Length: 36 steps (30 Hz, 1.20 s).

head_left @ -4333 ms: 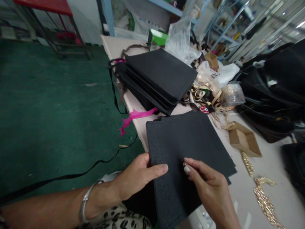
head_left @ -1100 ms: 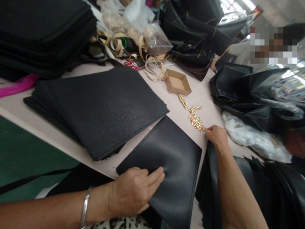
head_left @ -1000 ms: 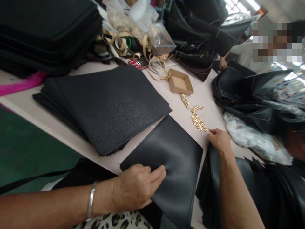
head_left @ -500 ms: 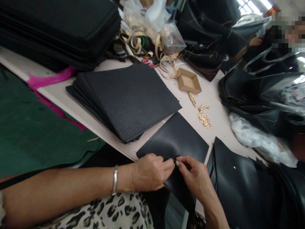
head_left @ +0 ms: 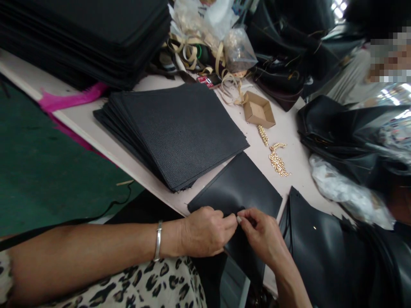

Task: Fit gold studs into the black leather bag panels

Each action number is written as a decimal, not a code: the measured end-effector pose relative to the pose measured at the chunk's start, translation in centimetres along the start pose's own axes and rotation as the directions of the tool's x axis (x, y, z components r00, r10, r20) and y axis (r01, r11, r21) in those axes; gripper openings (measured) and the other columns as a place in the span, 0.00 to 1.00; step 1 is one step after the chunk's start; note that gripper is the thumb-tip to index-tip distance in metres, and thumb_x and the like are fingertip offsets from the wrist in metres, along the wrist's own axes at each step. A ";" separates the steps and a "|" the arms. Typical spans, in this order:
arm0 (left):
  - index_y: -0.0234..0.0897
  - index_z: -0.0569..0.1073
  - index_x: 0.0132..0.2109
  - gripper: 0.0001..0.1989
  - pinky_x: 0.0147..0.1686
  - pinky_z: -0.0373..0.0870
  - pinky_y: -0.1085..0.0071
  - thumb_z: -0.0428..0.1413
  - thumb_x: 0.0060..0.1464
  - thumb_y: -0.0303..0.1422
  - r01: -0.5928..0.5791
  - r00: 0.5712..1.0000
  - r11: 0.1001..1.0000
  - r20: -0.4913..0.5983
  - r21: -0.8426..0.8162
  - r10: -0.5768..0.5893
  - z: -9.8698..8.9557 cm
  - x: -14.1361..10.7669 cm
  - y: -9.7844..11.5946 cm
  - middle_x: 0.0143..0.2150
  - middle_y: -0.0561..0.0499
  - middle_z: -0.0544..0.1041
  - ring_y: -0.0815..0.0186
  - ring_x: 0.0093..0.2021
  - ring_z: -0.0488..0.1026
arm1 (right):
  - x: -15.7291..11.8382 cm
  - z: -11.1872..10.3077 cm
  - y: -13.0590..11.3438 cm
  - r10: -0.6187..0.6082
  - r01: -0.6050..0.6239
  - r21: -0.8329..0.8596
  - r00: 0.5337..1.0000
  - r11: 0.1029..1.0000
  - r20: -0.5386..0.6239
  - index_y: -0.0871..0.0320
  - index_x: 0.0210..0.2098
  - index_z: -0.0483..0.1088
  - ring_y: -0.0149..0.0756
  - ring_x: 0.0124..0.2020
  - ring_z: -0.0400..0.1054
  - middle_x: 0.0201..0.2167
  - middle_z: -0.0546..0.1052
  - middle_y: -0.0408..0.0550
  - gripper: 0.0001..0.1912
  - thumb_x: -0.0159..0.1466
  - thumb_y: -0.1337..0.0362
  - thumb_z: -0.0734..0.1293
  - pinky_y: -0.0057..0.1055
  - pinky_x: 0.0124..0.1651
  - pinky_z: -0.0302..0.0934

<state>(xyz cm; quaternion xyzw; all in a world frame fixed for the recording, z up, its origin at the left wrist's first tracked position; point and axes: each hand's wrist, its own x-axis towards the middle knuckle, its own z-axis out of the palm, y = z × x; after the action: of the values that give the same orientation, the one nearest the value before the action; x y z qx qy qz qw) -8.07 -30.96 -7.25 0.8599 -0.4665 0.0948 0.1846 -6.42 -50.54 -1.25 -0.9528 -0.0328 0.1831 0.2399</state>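
Dark green floor (head_left: 64, 179) off to the left, big pale table (head_left: 297, 156) cutting across, bright light (head_left: 339, 8) kinda glaring far right.

The head-worn camera looks forward and down, close over left hand (head_left: 204, 231), right hand (head_left: 263, 236) and tabletop (head_left: 300, 166).

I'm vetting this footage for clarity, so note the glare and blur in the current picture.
Head view: pale sheen on the black panel by the left hand and right hand; head view, right of frame: plastic bag looks soft; head view, upper left of frame: black stack so dark its sheets nearly merge.
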 end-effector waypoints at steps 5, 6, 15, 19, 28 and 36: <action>0.29 0.72 0.56 0.29 0.23 0.66 0.63 0.63 0.53 0.45 0.001 1.000 1.000 0.010 -0.006 -0.001 -0.1 0.0 0.0 0.47 0.47 0.77 0.63 0.31 0.72 | 1.0 -0.6 -0.3 0.079 -0.083 0.027 0.990 0.996 0.117 0.55 0.33 0.78 0.37 0.27 0.70 0.25 0.78 0.43 0.11 0.62 0.58 0.65 0.31 0.31 0.58; 0.29 0.72 0.56 0.29 0.23 0.66 0.63 0.62 0.54 0.45 -0.004 1.000 1.000 0.012 -0.009 0.004 -0.1 0.0 0.0 0.47 0.47 0.77 0.63 0.31 0.72 | 1.3 -0.7 -0.3 0.087 -0.092 0.027 0.987 0.995 0.137 0.55 0.31 0.77 0.37 0.27 0.70 0.24 0.78 0.43 0.10 0.62 0.59 0.65 0.31 0.30 0.58; 0.28 0.72 0.57 0.20 0.21 0.66 0.63 0.51 0.62 0.33 -0.010 0.998 0.999 0.054 -0.039 0.012 -0.4 0.1 -0.2 0.52 0.43 0.77 0.62 0.31 0.72 | 3.2 -1.5 -0.7 0.143 -0.127 -0.076 0.952 0.989 0.270 0.54 0.28 0.72 0.35 0.23 0.67 0.20 0.75 0.42 0.05 0.60 0.66 0.65 0.29 0.27 0.55; 0.28 0.72 0.56 0.19 0.22 0.67 0.63 0.49 0.63 0.32 -0.014 0.998 0.998 0.055 -0.066 0.018 -0.3 0.2 -0.2 0.54 0.42 0.77 0.62 0.31 0.73 | 3.6 -1.4 -0.9 0.132 -0.106 -0.118 0.962 0.987 0.240 0.54 0.26 0.71 0.33 0.20 0.65 0.18 0.74 0.41 0.05 0.58 0.68 0.67 0.29 0.26 0.52; 0.32 0.71 0.58 0.25 0.28 0.73 0.63 0.60 0.57 0.39 0.017 0.993 0.990 0.122 -0.141 0.000 -0.6 0.2 -0.5 0.54 0.43 0.77 0.60 0.36 0.76 | 6.1 -3.3 1.6 0.107 -0.108 -0.002 0.983 0.994 0.148 0.56 0.34 0.76 0.35 0.28 0.72 0.26 0.79 0.43 0.11 0.55 0.57 0.74 0.29 0.30 0.61; 0.40 0.71 0.57 0.25 0.40 0.76 0.63 0.64 0.52 0.32 0.112 0.969 0.983 0.235 -0.147 -0.075 -0.7 0.2 -0.7 0.51 0.45 0.77 0.57 0.41 0.78 | 11.2 -6.9 4.5 0.106 -0.104 0.021 0.971 0.994 -0.216 0.57 0.52 0.72 0.46 0.50 0.71 0.47 0.78 0.52 0.34 0.49 0.52 0.79 0.39 0.52 0.62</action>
<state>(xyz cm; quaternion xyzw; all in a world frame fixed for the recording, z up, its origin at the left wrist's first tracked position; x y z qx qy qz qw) -7.41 -30.45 -6.67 0.8686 -0.4496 -0.0511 0.2019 6.40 -55.92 -1.46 -0.9663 0.0450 0.0909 0.2365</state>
